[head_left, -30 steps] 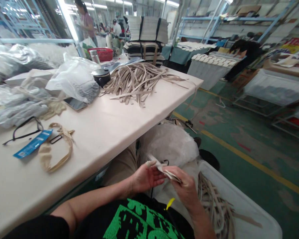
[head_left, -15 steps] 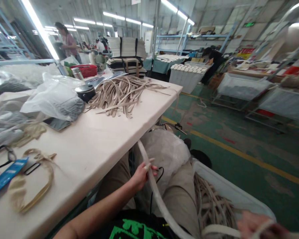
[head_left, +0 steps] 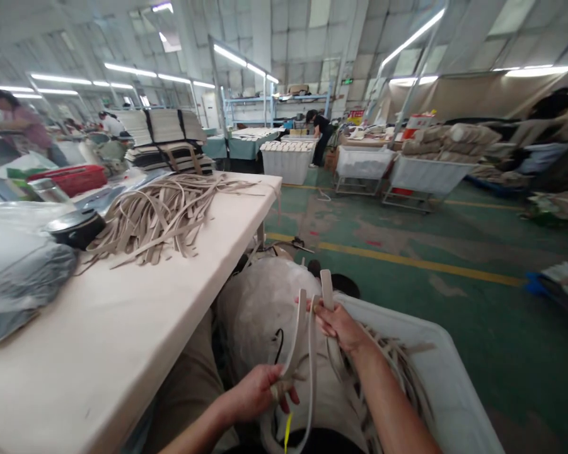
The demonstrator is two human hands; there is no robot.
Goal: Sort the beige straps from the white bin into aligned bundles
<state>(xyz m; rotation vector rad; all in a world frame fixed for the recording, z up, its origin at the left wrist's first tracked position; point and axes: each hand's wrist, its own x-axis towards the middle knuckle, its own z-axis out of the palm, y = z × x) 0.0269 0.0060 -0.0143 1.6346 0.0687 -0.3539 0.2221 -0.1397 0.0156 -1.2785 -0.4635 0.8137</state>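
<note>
My left hand (head_left: 260, 389) is closed around a beige fabric strip (head_left: 297, 331), whose end stands up above the fingers. Higher and to the right, my right hand (head_left: 339, 325) grips another beige strip (head_left: 328, 291). A thinner length of strip (head_left: 312, 372) hangs from the right hand's fingertips in a loop down towards my lap. Both hands are over my lap, where a translucent plastic sheet (head_left: 258, 296) lies. Beside my right leg a white plastic bin (head_left: 447, 369) holds many loose strips (head_left: 399, 359).
On the white table (head_left: 179, 296) to my left lie a heap of strips (head_left: 158, 217), a black round container (head_left: 75, 227) and a plastic-wrapped bundle (head_left: 26, 268). Stacked material (head_left: 165, 139) stands at its far end. Wheeled carts (head_left: 428, 180) and a person (head_left: 319, 135) are further back.
The view has swung right. My right hand has come up from the bin to in front of my lap, and strip ends now stand upright at both hands.
</note>
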